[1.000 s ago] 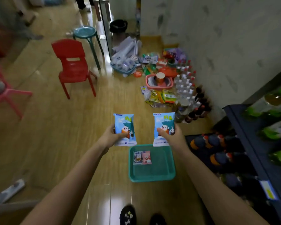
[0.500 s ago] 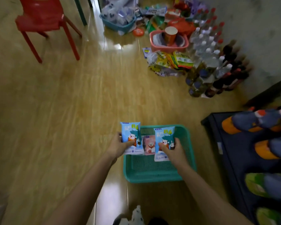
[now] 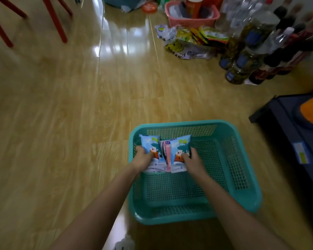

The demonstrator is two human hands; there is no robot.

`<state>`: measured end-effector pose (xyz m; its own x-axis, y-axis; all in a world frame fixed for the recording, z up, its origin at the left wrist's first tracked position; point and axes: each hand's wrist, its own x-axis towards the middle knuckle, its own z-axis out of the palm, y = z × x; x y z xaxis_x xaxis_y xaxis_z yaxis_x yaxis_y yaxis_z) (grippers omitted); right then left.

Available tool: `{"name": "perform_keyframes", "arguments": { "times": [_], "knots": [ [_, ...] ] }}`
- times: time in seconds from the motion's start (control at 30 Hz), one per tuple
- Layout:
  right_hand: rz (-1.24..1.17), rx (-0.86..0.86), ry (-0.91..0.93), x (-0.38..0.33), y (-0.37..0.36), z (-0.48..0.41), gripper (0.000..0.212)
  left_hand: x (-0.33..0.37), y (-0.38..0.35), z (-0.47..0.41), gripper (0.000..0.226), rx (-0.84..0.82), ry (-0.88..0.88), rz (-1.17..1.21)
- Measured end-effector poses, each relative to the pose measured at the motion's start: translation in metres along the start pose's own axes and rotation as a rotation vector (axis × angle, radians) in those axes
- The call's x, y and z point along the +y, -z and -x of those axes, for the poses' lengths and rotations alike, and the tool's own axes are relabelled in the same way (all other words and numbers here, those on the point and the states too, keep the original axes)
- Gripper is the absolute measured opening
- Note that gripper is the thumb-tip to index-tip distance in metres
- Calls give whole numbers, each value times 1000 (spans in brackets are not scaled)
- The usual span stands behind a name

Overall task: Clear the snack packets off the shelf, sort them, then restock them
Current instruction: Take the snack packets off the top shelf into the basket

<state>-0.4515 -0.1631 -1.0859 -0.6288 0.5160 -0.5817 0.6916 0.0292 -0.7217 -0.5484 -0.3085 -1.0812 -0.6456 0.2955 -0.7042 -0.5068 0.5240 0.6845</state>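
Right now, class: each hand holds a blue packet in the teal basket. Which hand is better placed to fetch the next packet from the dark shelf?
Probably the right hand: the shelf stands on that side, past the basket. The left hand sits at the far wall and would have to cross over.

A clear bag (image 3: 185, 52) on the floor reads "A NICE DAY", partly blurred. Print on other packets is too blurred to read.

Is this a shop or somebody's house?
Probably a small shop, though I can't be sure. Lots of bottles stand in rows on the floor, snack packets lie heaped beside them, and the dark shelf has what looks like a price label on its edge.
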Motion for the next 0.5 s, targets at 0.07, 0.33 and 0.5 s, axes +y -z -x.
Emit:
{"name": "perform_keyframes", "arguments": {
  "times": [0.07,0.33,0.5],
  "knots": [
    [12,-15,16,4,-2,-3,36,-3,-8,-4,26,23,31,-26],
    [167,12,-21,-4,-16,-12,40,-4,-16,-1,49,187,38,-275],
    [569,9,21,-27,-2,-2,42,25,-7,13,47,179,-40,-389]
  ]
}}
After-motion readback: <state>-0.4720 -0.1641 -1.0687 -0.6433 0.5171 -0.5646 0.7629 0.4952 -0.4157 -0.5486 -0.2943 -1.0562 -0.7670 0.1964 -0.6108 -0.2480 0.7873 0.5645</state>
